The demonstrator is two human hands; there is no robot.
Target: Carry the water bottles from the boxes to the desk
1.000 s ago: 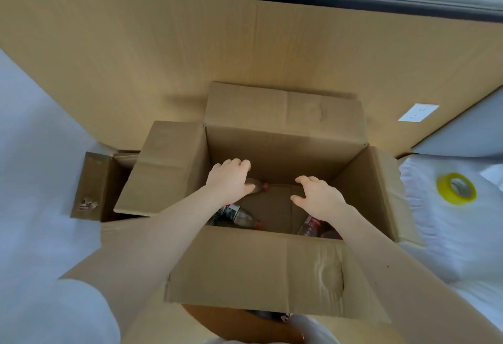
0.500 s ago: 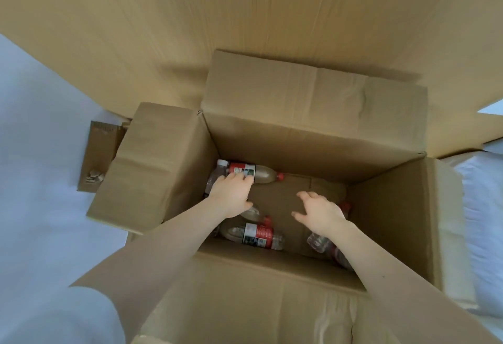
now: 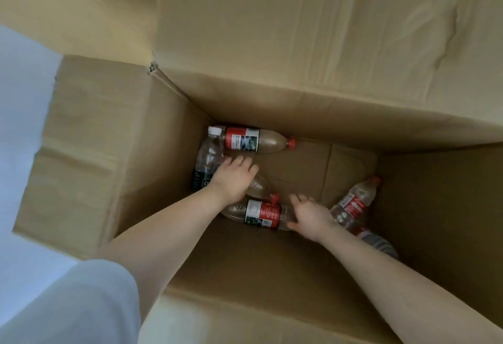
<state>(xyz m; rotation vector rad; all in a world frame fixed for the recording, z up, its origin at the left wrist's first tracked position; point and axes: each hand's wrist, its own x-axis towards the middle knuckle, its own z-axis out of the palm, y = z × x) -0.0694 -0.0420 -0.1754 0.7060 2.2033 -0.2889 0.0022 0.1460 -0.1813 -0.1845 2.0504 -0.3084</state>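
Six water bottles (image 3: 356,205), as far as I can count, are lying on the floor of one box (image 3: 114,153). None is being lifted yet, so the carrying looks to be only beginning; no desk is showing. Nearest, at five o'clock, two are lying beside the right forearm (image 3: 394,275). The right hand (image 3: 310,215) is spreading wide around the end of the red-labelled bottle (image 3: 261,214) at six, not gripping. The left hand (image 3: 234,177) is lying straight-fingered over a red-capped bottle (image 3: 260,188) at nine. Two more are lying beyond, at ten and eleven.

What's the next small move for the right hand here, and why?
Probably close the right hand round the near red-label bottle: its spread fingers are at that bottle's end, with nothing gripped yet. The left hand lies open over a red-capped bottle.
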